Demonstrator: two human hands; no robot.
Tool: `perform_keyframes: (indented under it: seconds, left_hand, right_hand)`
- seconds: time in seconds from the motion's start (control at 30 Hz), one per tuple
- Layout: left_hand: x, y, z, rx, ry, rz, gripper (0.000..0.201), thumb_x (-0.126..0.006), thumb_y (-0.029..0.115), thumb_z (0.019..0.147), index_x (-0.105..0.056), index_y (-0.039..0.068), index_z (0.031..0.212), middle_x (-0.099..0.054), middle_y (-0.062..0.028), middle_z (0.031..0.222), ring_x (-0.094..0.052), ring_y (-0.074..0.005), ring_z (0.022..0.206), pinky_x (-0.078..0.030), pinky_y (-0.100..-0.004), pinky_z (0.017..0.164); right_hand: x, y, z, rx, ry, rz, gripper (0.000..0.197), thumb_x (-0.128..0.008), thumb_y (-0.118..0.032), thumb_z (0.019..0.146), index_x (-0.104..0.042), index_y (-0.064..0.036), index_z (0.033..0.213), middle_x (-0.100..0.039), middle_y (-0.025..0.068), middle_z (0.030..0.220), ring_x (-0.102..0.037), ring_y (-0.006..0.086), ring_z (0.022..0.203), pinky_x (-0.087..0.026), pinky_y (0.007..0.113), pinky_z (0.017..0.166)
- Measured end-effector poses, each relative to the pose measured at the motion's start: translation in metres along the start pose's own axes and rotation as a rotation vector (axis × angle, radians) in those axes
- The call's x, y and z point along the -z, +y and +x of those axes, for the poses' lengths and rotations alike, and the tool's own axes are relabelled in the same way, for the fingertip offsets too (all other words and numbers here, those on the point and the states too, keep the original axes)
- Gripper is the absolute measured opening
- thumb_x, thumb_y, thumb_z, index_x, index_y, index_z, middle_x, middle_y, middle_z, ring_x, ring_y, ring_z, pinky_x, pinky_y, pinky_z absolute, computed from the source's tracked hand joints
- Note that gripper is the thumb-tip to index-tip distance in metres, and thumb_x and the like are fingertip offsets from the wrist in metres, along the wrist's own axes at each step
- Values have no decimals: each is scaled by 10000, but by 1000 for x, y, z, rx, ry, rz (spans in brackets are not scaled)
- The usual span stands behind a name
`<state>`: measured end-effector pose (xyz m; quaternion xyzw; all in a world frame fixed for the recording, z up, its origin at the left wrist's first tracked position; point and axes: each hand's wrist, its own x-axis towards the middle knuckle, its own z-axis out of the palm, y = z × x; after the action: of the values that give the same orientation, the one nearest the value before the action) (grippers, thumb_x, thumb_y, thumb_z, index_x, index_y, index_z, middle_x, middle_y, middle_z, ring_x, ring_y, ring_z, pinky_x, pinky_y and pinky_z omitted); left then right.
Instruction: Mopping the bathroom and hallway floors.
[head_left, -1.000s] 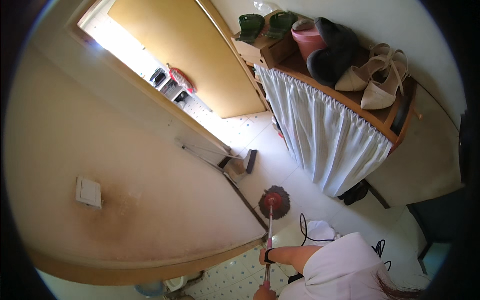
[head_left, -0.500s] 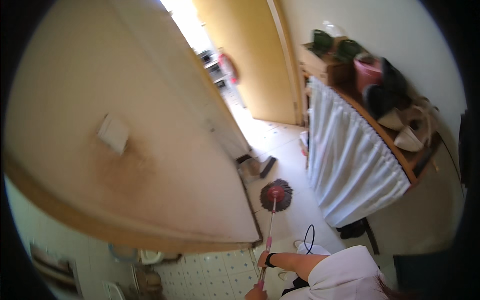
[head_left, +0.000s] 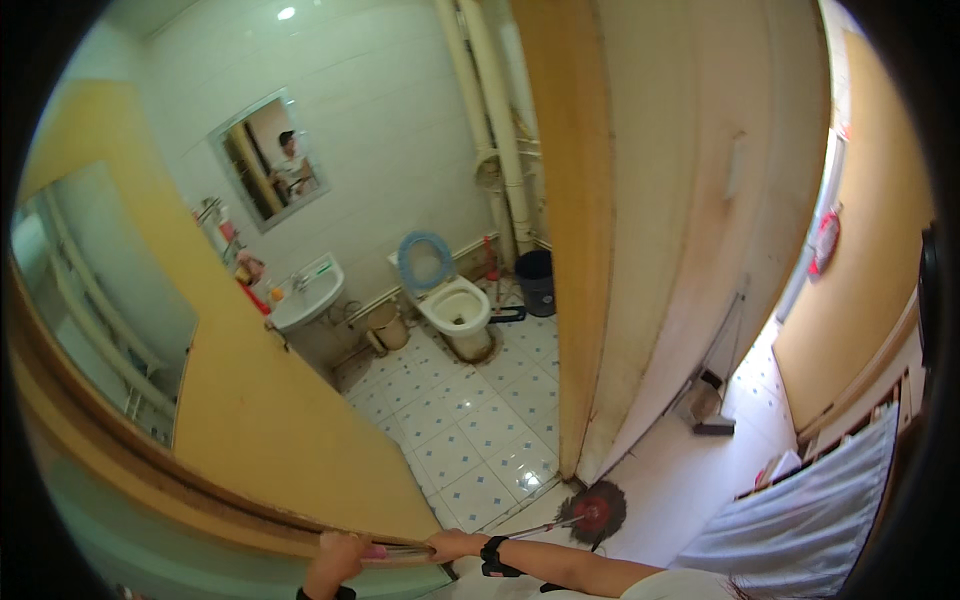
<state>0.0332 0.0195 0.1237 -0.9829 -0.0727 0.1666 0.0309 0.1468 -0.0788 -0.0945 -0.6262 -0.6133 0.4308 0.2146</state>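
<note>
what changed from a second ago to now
The view swung left from the hallway shelf to the tiled bathroom, bringing the white toilet and sink into sight. The left hand now grips the orange door's edge. The right hand still holds the red-headed mop on the floor.

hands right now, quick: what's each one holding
Left hand: closed on the edge of the orange door.
Right hand: closed around the mop handle, mop head on the floor.

A mop [head_left: 560,525] with a thin metal handle and a round red-and-dark head lies tilted low, its head resting on the pale floor beside the doorframe's foot
</note>
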Motion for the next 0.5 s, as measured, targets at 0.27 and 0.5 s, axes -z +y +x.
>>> perform_keyframes:
  seconds: [0.27,0.5]
  left_hand:
    - [-65,24,71,-91,45,-102,109,-521,73,620,-555,65,724,-548,-126,643,-542,-289,622,-415,-371,515]
    - [-124,144,176,-562,121,-60,35,-547,99,577,-549,87,610,-547,-84,589,-547,-273,577,-409,-369,476]
  right_hand:
    - [-3,70,-50,-231,201,83,305,-498,-292,695,-522,-41,868,-553,142,836,-528,281,795,-411,371,650]
    - [-21,194,-171,-355,363,-57,335,-519,-316,678,-530,-16,827,-546,179,777,-515,331,768,-406,393,679]
